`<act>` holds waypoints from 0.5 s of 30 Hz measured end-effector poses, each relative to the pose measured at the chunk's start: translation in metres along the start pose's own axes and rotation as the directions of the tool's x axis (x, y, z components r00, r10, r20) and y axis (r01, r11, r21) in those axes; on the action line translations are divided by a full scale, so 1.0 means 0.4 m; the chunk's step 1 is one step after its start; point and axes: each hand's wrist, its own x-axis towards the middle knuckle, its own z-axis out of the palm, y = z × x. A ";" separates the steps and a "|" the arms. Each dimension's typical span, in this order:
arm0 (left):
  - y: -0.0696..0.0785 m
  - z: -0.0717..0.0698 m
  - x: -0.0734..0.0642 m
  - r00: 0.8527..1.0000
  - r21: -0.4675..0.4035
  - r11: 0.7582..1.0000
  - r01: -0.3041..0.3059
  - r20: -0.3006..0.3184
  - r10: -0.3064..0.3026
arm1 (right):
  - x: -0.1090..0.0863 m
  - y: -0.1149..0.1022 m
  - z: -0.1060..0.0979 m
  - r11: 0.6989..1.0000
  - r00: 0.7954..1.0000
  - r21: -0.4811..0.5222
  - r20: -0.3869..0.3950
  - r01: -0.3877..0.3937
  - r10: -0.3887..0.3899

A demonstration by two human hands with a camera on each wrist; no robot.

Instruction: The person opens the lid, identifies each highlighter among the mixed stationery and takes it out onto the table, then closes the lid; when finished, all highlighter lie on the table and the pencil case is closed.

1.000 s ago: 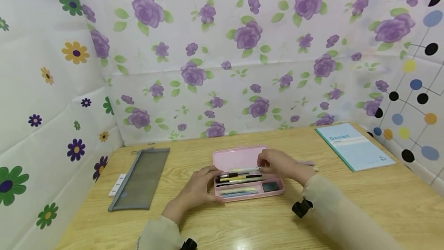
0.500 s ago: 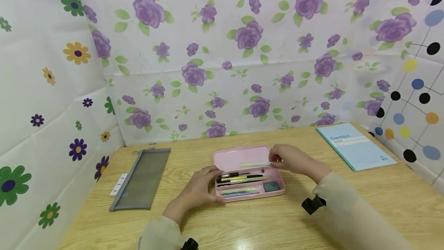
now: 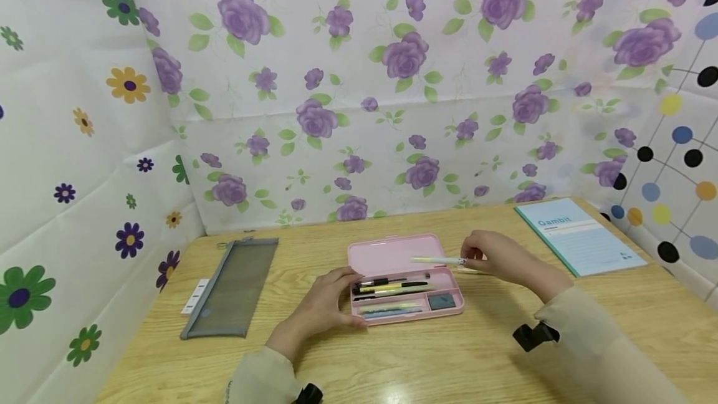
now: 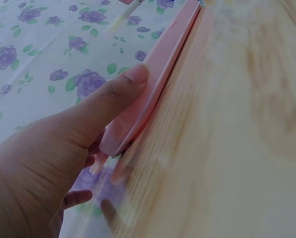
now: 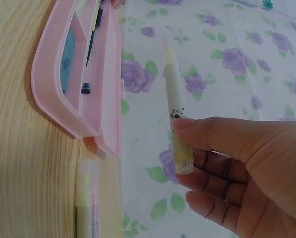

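Wood-grain table [image 3: 404, 363] fills foreground. Near centre, pink pencil case [image 3: 447, 279] lies open: dark block [image 3: 441, 302] in near right compartment, pens [image 3: 389, 290] in others. Left hand [image 3: 316, 304] grips case's left end, thumb on near wall, fingers round side. Right hand [image 3: 496, 257], right of case, pinches white-and-yellow pen [image 5: 172, 94] between thumb and fingers, raised, pointing left towards lid [image 3: 373, 257]. Two more pens [image 5: 83, 218] on table just right of case. Left: grey mesh pouch [image 3: 238, 292]. Far right: light-blue notebook [image 3: 583, 239]. Behind: purple-flowered cloth [image 3: 336, 161].

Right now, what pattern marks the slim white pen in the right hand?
A small dark print on the slim white pen; clearest in the right wrist view.
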 end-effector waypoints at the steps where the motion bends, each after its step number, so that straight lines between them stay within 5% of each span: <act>1: 0.000 0.000 0.000 1.000 -0.002 1.000 0.002 0.002 -0.002 | -0.003 0.004 0.001 1.000 1.000 0.003 -0.001 -0.011 0.011; 15: -0.005 0.006 0.003 1.000 0.013 1.000 0.000 0.005 0.000 | -0.050 0.055 -0.002 0.997 0.997 0.026 -0.025 -0.075 0.075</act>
